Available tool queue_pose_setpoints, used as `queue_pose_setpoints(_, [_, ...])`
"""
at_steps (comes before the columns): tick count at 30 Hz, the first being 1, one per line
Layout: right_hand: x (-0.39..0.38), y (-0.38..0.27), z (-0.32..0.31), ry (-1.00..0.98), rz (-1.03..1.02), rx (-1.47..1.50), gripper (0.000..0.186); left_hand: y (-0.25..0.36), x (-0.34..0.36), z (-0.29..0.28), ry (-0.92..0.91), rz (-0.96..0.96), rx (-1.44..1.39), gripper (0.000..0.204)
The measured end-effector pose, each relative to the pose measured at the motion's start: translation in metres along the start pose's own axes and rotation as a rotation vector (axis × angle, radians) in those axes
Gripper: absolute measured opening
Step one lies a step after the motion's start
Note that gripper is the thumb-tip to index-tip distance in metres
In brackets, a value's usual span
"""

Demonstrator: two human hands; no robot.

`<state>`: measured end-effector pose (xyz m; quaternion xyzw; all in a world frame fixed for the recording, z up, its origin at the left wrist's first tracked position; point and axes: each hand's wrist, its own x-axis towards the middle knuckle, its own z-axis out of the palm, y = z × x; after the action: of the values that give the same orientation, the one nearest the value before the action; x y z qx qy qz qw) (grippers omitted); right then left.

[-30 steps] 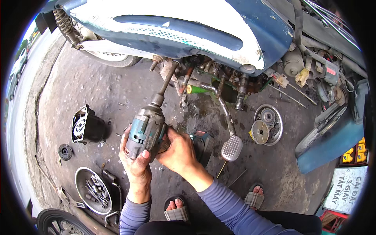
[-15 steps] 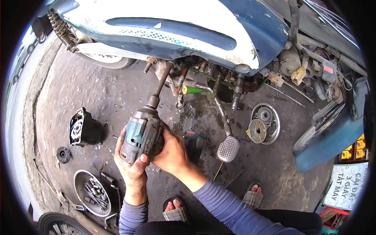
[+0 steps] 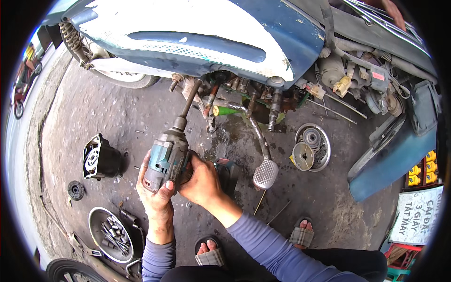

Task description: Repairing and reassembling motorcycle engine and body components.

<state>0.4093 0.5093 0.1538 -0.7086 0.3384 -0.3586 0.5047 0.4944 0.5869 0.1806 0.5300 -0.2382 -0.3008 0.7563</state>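
Observation:
Both of my hands are closed around a teal and grey cordless impact wrench (image 3: 162,155). My left hand (image 3: 157,204) cups the rear of its body, thumb along the back end. My right hand (image 3: 203,183) wraps its handle, and the trigger is hidden under the fingers. A long socket shaft (image 3: 190,104) runs from the wrench up to the lower edge of a blue and white motorbike (image 3: 202,51); the contact point at its tip is hard to make out. Right of the shaft, a bare splined shaft (image 3: 274,110) and a foot pedal (image 3: 266,174) stick out of the opened engine.
A metal bowl of sockets (image 3: 112,235) lies at lower left, below a black housing (image 3: 99,157) and a round black part (image 3: 75,188). Another bowl (image 3: 325,160) holds discs and gears on the right. A green and yellow funnel-like piece (image 3: 223,111) sits under the engine.
The whole view has shifted slightly, while both hands keep their hold on the wrench. A rider on a red motorbike now shows at far left, and another person's hand at upper right.

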Motion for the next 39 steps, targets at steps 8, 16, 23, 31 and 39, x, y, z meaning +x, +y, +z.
queue_pose_setpoints(8, [-0.002,-0.004,-0.001,-0.020,0.052,-0.066,0.043,0.005,0.000,-0.001,0.001,-0.003,-0.030,0.100])
queue_pose_setpoints(16, [0.000,-0.006,0.003,0.027,0.026,0.025,0.046,0.007,0.000,0.001,0.007,0.019,-0.007,0.099])
queue_pose_setpoints(23, [0.001,-0.004,-0.003,-0.124,0.172,-0.144,0.060,0.006,0.000,0.002,0.003,-0.011,-0.053,0.101])
queue_pose_setpoints(31, [0.003,-0.018,-0.007,-0.105,0.272,-0.134,0.068,0.003,0.001,-0.001,-0.003,-0.016,-0.063,0.100])
queue_pose_setpoints(39, [-0.006,0.003,0.004,0.106,-0.105,-0.104,0.076,0.008,0.000,0.002,0.041,-0.012,-0.078,0.101])
